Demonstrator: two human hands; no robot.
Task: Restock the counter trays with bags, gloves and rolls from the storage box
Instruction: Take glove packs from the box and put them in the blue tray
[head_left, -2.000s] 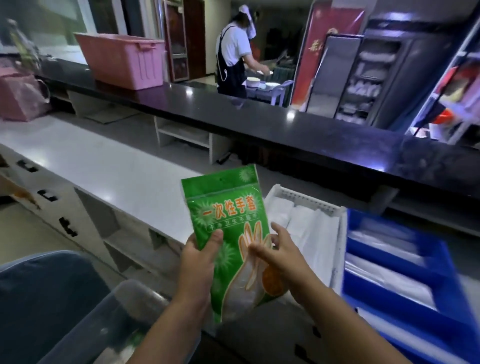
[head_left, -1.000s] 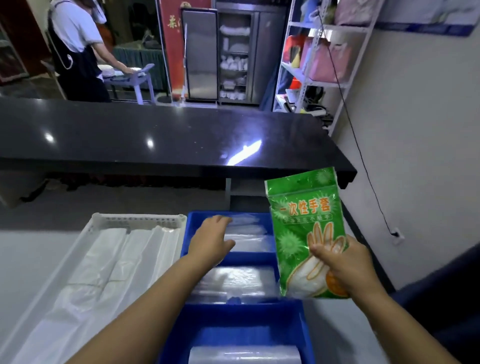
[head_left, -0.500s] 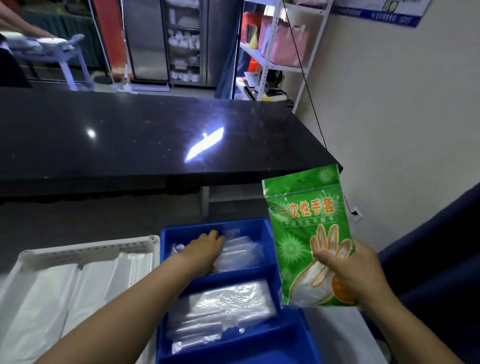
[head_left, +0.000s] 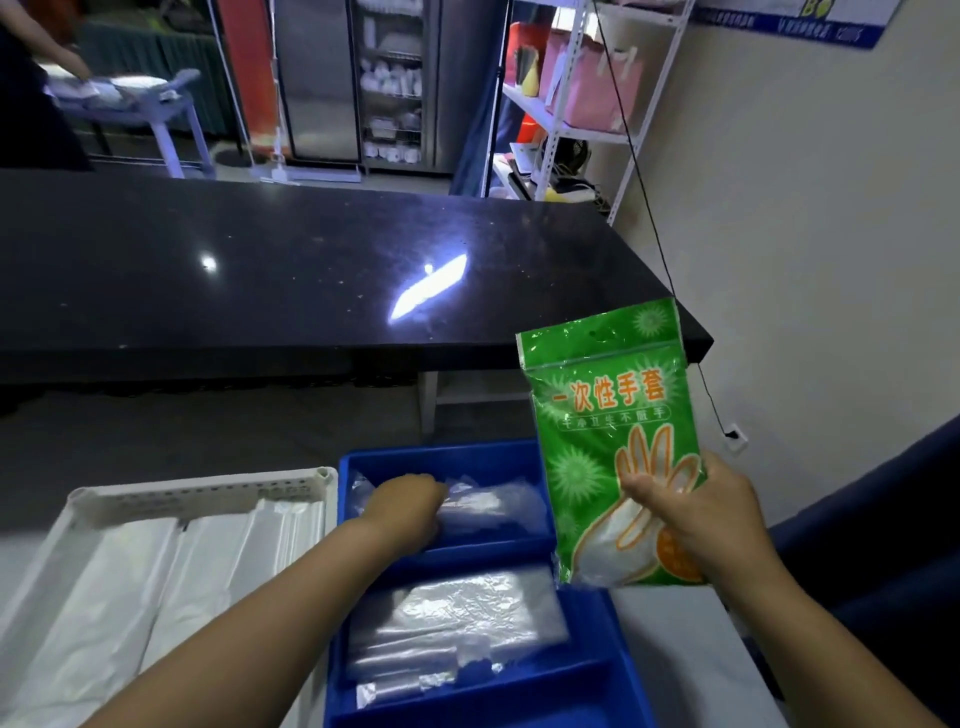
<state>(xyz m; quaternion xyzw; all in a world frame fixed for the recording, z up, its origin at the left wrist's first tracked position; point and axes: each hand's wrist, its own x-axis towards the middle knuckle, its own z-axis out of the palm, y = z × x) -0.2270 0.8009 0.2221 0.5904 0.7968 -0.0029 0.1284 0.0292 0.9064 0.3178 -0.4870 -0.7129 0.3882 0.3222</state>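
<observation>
Restocking looks partly done: beside the blue tray, on its left, the white slotted tray already lies full of smooth, flat white bags, and the blue tray's middle compartment holds a crinkled stack of clear film packs, while the glove packet has yet to be placed. The left hand is curled down into the blue tray's far compartment on glossy clear packs, though whether it grips them is hard to tell. Above the blue tray's right edge, the right hand pinches the shiny green glove packet upright by its lower half, thumb on the front.
</observation>
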